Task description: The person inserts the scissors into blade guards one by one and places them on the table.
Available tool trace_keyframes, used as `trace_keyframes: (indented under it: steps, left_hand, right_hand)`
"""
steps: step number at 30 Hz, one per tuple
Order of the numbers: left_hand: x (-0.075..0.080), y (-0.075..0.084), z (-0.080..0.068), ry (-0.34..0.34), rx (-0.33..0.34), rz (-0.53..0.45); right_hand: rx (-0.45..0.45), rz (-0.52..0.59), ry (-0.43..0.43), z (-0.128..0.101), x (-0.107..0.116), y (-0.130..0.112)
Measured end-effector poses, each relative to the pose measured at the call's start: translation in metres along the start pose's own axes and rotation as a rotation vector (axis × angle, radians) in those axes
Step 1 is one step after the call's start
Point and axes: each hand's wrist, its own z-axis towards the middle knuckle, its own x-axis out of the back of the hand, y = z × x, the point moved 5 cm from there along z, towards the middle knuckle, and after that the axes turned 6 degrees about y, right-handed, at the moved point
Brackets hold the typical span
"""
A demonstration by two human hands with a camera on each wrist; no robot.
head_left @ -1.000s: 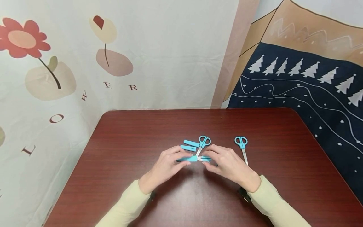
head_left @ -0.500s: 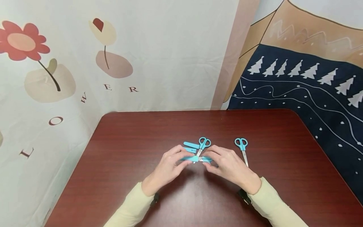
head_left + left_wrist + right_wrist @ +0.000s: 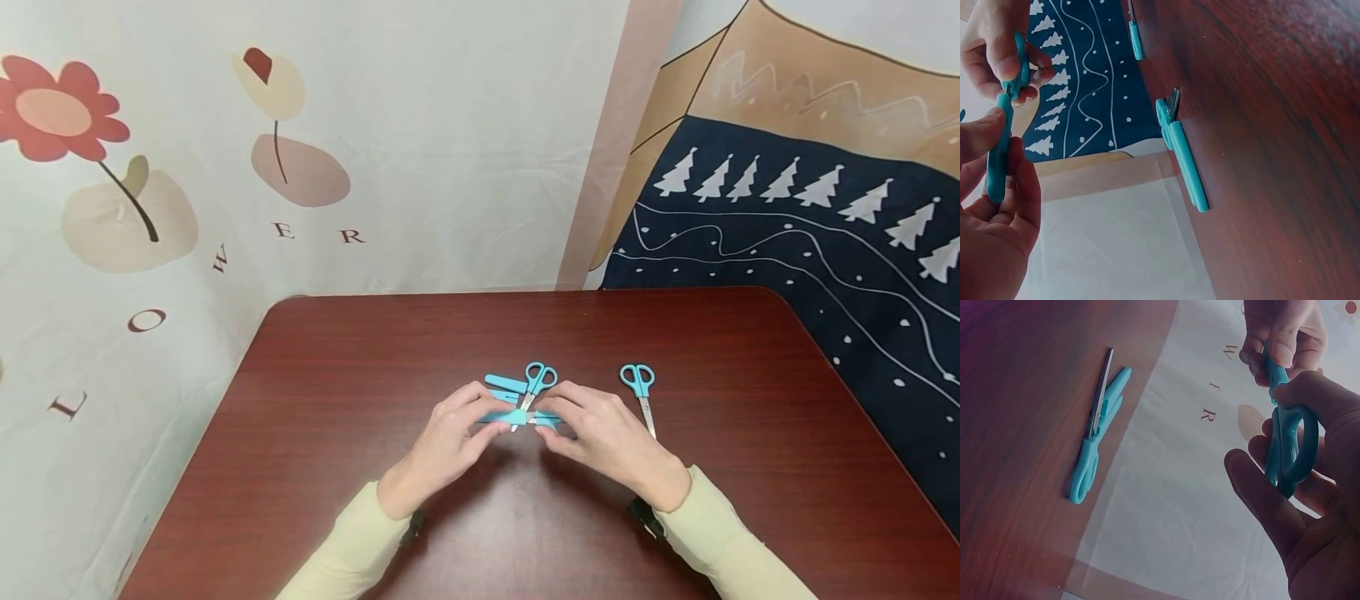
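Note:
Over the middle of the dark red table (image 3: 360, 358), my two hands hold one pair of small blue scissors (image 3: 542, 419) level between them. My right hand (image 3: 600, 429) grips the ring handles (image 3: 1291, 450). My left hand (image 3: 453, 429) pinches a blue blade cap (image 3: 501, 416) that sits over the blade tip, and a short stretch of bare blade shows between cap and handles. In the left wrist view the cap (image 3: 997, 162) lies between thumb and fingers.
A second pair of blue scissors (image 3: 534, 382) lies just beyond my hands beside two loose blue caps (image 3: 505, 387). A third uncapped pair (image 3: 640, 390) lies to the right. Patterned cloth hangs behind the table (image 3: 300, 167) and at its right (image 3: 787, 233).
My left hand has shifted slightly right with the cap, and less bare blade shows between cap and handles. The right hand has barely moved.

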Motion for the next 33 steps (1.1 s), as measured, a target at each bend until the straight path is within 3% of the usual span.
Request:
trace_keyframes:
  steps: [33]
  left_hand:
    - [-0.0016, 0.0043, 0.0005, 0.025, -0.022, 0.003]
  right_hand:
    - [0.018, -0.001, 0.016, 0.0016, 0.0022, -0.0043]
